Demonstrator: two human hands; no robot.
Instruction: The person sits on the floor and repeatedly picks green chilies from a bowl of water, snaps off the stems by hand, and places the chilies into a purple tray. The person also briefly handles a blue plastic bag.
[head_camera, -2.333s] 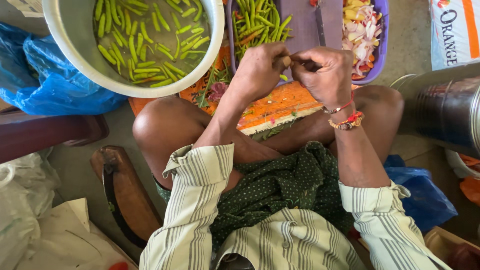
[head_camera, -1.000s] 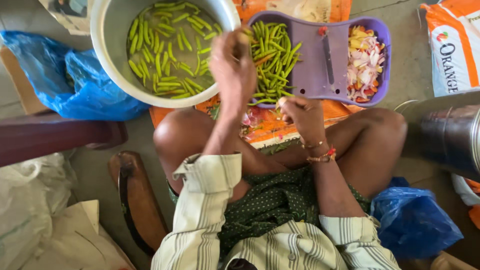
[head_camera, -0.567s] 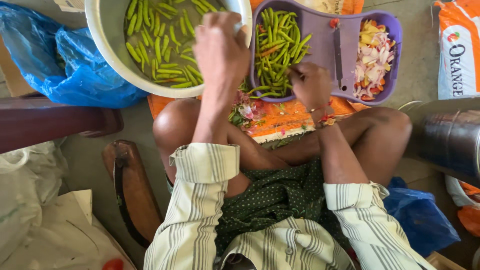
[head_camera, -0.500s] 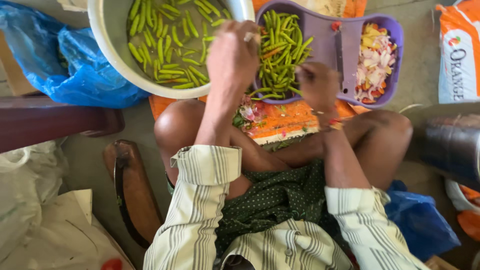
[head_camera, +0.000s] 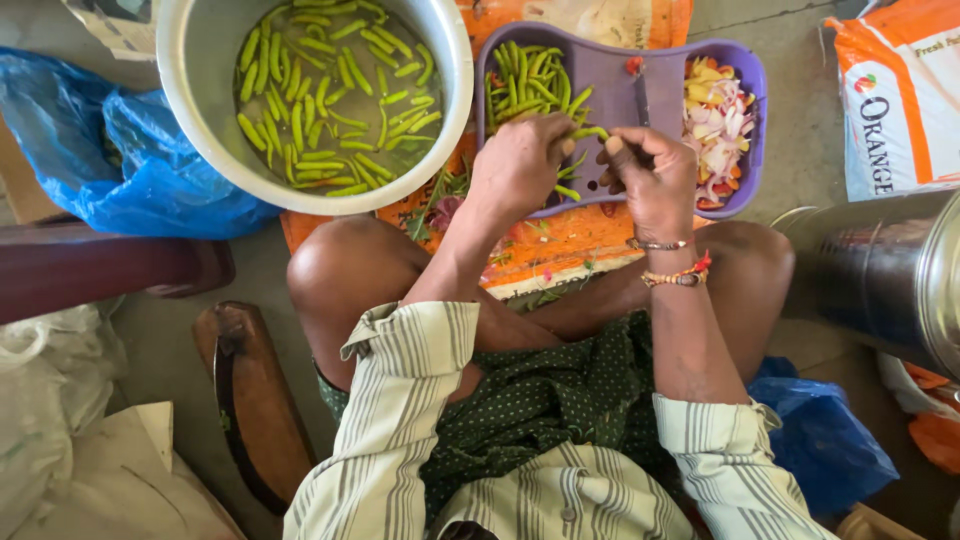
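A green chilli (head_camera: 590, 132) is pinched between the left hand (head_camera: 520, 165) and the right hand (head_camera: 655, 180), over the purple tray (head_camera: 615, 85).

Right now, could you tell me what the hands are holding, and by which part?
The left hand pinches one green chilli by its left end above the purple tray. The right hand is curled beside it; whether it grips anything cannot be told.

Bright, even daylight throughout, strongest on the floor (head_camera: 790, 130) toward its far right corner. Soft, short shadows under the knees and beside the steel bowl (head_camera: 200, 90). Mild glare off the bowl's rim and the metal drum (head_camera: 880, 280). Sharp at centre; slight stretch and softness near the frame corners.
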